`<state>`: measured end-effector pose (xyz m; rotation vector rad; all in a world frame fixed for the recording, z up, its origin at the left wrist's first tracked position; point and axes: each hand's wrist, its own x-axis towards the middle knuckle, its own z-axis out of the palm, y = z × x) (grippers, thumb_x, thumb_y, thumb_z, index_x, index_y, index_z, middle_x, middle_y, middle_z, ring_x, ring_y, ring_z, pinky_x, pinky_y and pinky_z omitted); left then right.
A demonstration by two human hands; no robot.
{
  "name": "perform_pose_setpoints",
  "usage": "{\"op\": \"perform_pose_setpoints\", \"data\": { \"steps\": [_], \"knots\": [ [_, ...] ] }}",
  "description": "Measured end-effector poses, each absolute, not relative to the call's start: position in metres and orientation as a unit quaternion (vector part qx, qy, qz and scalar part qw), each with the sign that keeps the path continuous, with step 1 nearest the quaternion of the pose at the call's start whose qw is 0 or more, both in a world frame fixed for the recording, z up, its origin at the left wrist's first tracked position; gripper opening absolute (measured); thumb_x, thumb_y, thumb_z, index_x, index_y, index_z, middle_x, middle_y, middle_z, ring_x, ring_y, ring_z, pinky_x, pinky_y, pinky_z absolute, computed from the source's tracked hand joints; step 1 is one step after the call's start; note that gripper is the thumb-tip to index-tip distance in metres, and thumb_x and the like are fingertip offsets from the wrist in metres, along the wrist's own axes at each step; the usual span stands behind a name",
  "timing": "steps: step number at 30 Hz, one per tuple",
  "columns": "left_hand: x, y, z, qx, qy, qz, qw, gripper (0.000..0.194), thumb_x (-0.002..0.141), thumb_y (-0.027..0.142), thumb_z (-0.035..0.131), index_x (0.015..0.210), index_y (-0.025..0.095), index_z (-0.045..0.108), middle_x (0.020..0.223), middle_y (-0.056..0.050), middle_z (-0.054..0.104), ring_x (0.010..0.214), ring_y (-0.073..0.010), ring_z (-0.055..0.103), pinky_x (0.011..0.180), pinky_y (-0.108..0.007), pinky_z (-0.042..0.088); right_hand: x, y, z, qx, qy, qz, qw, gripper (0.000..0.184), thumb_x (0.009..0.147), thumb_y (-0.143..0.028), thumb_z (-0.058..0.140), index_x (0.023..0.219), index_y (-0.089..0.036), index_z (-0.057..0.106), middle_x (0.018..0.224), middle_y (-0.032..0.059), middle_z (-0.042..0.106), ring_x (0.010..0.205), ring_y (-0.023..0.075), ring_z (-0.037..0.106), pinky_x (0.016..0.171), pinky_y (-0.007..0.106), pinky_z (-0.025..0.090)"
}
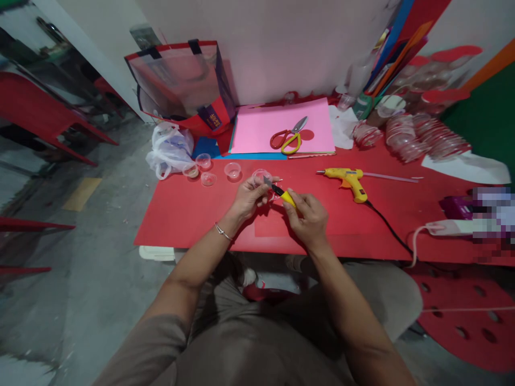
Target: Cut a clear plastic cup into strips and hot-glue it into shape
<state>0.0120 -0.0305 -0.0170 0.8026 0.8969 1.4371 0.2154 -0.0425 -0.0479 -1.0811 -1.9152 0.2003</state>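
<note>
My left hand (pixel 250 196) is closed around a small clear plastic cup (pixel 261 177), held just above the red table (pixel 193 214). In my right hand (pixel 308 217) I grip a yellow-handled craft knife (pixel 281 194), its blade tip touching the cup. Both hands meet near the table's front middle. A thin bracelet circles my left wrist.
Three more clear cups (pixel 232 170) sit left of the hands. A yellow glue gun (pixel 348 179) with a black cord lies to the right. Red-and-yellow scissors (pixel 287 137) rest on pink paper (pixel 257 128). A clear bag (pixel 181 86), a white plastic bag (pixel 169 150) and stacked lids (pixel 422 139) line the back.
</note>
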Motion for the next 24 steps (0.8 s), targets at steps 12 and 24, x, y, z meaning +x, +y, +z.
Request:
{"op": "perform_pose_setpoints", "data": {
  "steps": [12, 24],
  "knots": [
    [0.013, -0.031, -0.016, 0.340, 0.384, 0.602, 0.612, 0.055, 0.069, 0.054, 0.095, 0.077, 0.017, 0.055, 0.088, -0.006, 0.080, 0.042, -0.0030, 0.052, 0.035, -0.017, 0.027, 0.215, -0.042, -0.047, -0.417, -0.767, 0.040, 0.486, 0.037, 0.104, -0.033, 0.063, 0.139, -0.023, 0.072, 0.096, 0.0077, 0.073, 0.085, 0.0176, 0.065, 0.076, 0.029, 0.049],
    [0.008, -0.036, -0.007, 0.304, 0.370, 0.592, 0.648, 0.032, 0.068, 0.027, 0.083, 0.077, 0.018, 0.054, 0.078, -0.001, 0.070, 0.070, -0.0171, 0.076, 0.045, -0.019, 0.049, 0.217, -0.040, -0.050, -0.442, -0.761, -0.033, 0.473, 0.041, 0.099, -0.036, 0.071, 0.139, -0.025, 0.071, 0.098, 0.0072, 0.073, 0.086, 0.0181, 0.063, 0.078, 0.030, 0.047]
  ]
}}
